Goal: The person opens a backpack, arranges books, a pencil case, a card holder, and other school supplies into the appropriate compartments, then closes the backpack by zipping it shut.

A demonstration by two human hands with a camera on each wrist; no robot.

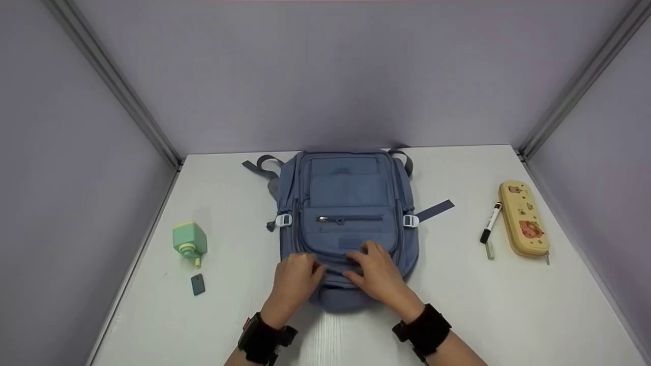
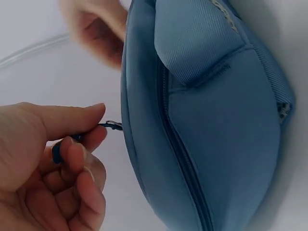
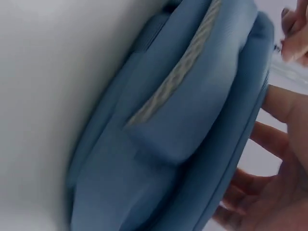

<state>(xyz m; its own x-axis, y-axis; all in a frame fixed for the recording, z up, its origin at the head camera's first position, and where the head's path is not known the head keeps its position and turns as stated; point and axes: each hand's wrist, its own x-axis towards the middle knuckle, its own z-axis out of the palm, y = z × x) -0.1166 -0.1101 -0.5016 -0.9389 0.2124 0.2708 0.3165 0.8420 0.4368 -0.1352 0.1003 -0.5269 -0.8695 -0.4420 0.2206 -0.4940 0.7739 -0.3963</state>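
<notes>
A blue backpack (image 1: 351, 188) lies front side up at the centre of a white table (image 1: 508, 305), its long axis running from 12 to 6 o'clock, its rounded end toward the person and its other end by the table's far edge. At 7 o'clock, the left hand (image 1: 299, 277) pinches a zipper pull (image 2: 113, 126) between thumb and forefinger. At 5 o'clock, the right hand (image 1: 379, 274) touches the bag with thumb and fingers parted; whether they pinch a fold cannot be told. A yellow pencil case (image 1: 525, 216) with cartoon prints and a black-and-white marker (image 1: 491, 222) lie at 3 o'clock; a mint-green blocky object (image 1: 189, 237) sits at 9, a small dark tag-like piece (image 1: 198, 284) at 8. A pale lilac-grey wall (image 1: 330, 76) rises at 12 o'clock, with matching side panels (image 1: 66, 178) at 9 and 3.
</notes>
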